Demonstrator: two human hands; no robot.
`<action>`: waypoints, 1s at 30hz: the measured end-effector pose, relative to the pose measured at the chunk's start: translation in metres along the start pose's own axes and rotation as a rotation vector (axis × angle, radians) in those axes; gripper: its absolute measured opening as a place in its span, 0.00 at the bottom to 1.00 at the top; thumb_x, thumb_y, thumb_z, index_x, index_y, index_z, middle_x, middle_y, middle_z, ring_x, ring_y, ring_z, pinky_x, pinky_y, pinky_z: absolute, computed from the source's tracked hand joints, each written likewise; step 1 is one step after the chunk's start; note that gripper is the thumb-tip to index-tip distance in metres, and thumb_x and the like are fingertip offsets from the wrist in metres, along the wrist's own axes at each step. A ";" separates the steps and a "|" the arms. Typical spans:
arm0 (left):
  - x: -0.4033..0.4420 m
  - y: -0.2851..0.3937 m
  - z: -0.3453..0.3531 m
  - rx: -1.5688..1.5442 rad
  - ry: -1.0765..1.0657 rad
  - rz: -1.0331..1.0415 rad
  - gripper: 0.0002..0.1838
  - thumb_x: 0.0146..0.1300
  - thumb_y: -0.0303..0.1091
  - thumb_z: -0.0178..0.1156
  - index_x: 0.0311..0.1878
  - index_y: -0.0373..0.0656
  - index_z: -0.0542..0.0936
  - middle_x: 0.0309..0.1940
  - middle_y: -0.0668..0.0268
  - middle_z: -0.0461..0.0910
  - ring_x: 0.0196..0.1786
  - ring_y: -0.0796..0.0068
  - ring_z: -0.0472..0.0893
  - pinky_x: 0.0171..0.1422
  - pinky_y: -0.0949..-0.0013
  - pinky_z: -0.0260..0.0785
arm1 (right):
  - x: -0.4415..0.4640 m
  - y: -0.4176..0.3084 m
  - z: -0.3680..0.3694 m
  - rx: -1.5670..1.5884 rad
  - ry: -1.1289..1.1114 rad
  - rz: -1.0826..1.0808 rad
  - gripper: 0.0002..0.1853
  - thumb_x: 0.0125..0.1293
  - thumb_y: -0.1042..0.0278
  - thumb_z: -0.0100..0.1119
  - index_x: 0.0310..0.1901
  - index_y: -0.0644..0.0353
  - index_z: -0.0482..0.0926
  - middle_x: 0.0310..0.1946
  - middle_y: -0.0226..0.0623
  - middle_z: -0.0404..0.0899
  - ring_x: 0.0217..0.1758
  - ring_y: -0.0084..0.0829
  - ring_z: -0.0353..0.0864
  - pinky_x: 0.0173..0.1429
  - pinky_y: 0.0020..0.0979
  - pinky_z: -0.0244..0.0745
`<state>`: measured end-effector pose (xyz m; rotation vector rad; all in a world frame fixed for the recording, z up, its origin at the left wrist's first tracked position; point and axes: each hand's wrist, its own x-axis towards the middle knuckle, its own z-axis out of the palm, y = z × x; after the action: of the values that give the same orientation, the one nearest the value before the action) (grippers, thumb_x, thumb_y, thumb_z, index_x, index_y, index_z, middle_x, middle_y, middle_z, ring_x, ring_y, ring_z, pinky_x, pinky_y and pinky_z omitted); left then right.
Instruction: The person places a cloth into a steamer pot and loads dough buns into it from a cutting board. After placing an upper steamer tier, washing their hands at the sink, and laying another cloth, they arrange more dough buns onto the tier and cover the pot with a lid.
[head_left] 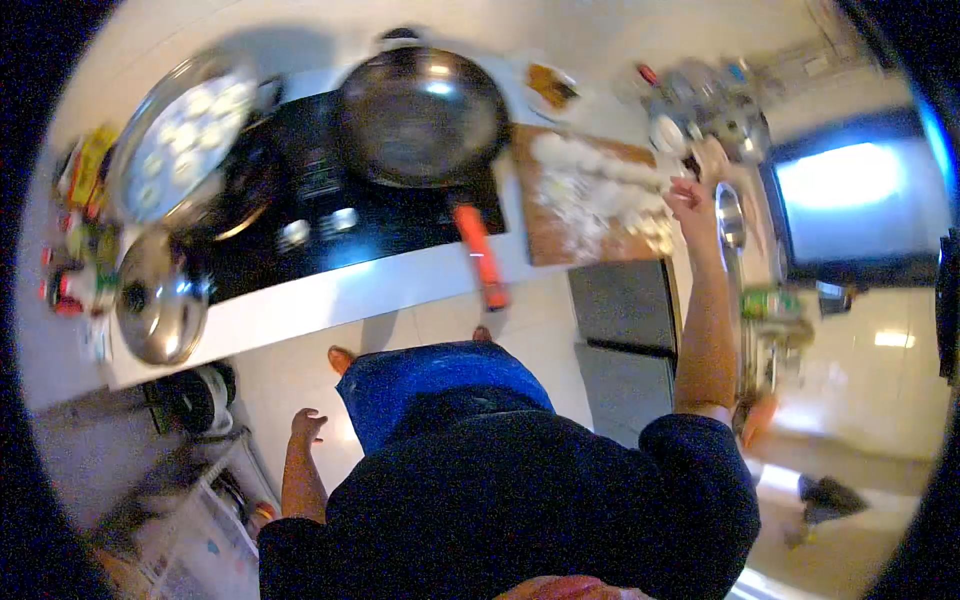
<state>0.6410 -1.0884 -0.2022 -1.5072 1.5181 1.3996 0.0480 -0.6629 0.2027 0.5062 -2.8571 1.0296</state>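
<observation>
My right hand (692,205) is raised at the right end of the wooden board (548,250), its fingers bent and smeared by motion, so I cannot make out anything in them. White floury rolls (590,158) lie along the back of the board, with scattered flour (575,215) in front. Small pale dough pieces (655,232) sit near the right hand. To its right is a shiny metal bowl (731,218). My left hand (310,425) hangs low beside my body, away from the counter, with its fingers loosely apart and nothing visible in it.
A dark wok (420,120) with a red handle (480,258) is on the black cooktop (300,255); the handle juts over the counter edge. At left are a pan holding round white pieces (190,135) and a glass lid (162,305). Behind the board stands a plate (550,92) of brown food.
</observation>
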 end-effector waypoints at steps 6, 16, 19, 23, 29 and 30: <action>-0.091 0.097 0.114 0.159 -0.022 -0.045 0.23 0.47 0.33 0.66 0.47 0.43 0.71 0.31 0.59 0.76 0.35 0.64 0.76 0.29 0.52 0.76 | -0.039 0.331 -0.055 -0.056 0.048 0.341 0.20 0.47 0.64 0.66 0.43 0.60 0.76 0.33 0.35 0.78 0.35 0.26 0.76 0.36 0.26 0.72; -0.179 0.116 0.184 0.108 0.018 -0.039 0.24 0.48 0.32 0.65 0.50 0.40 0.70 0.33 0.57 0.77 0.34 0.64 0.77 0.30 0.55 0.76 | 0.010 0.383 0.009 -0.364 0.043 0.460 0.25 0.43 0.62 0.66 0.45 0.61 0.74 0.42 0.46 0.76 0.46 0.41 0.75 0.50 0.37 0.70; -0.194 0.108 0.192 0.099 0.048 -0.072 0.24 0.48 0.32 0.65 0.49 0.40 0.70 0.32 0.57 0.77 0.34 0.64 0.77 0.31 0.54 0.76 | 0.013 0.383 0.008 -0.304 -0.018 0.557 0.26 0.43 0.62 0.66 0.45 0.63 0.73 0.41 0.47 0.76 0.45 0.42 0.74 0.50 0.37 0.69; -0.196 0.104 0.203 0.031 0.061 -0.127 0.24 0.48 0.34 0.66 0.48 0.41 0.71 0.33 0.57 0.76 0.34 0.64 0.77 0.32 0.53 0.76 | 0.007 0.436 0.021 0.056 0.093 0.579 0.23 0.45 0.63 0.66 0.44 0.63 0.73 0.39 0.43 0.76 0.40 0.39 0.75 0.45 0.36 0.73; -0.163 0.059 0.201 -0.118 0.059 -0.032 0.25 0.45 0.38 0.68 0.48 0.43 0.72 0.34 0.57 0.76 0.34 0.65 0.77 0.29 0.57 0.76 | 0.018 0.365 -0.007 1.204 0.033 0.624 0.10 0.57 0.72 0.55 0.41 0.62 0.72 0.42 0.38 0.73 0.45 0.34 0.74 0.43 0.37 0.76; -0.148 0.043 0.201 -0.089 0.086 -0.038 0.25 0.45 0.39 0.68 0.48 0.43 0.72 0.35 0.57 0.76 0.34 0.65 0.78 0.28 0.59 0.77 | 0.027 0.304 -0.017 1.174 0.003 0.709 0.14 0.57 0.75 0.53 0.46 0.62 0.70 0.44 0.38 0.73 0.45 0.35 0.73 0.45 0.35 0.76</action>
<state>0.5762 -0.8606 -0.1114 -1.6609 1.4872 1.4130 -0.0779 -0.4399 0.0353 -0.5659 -2.0919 2.7341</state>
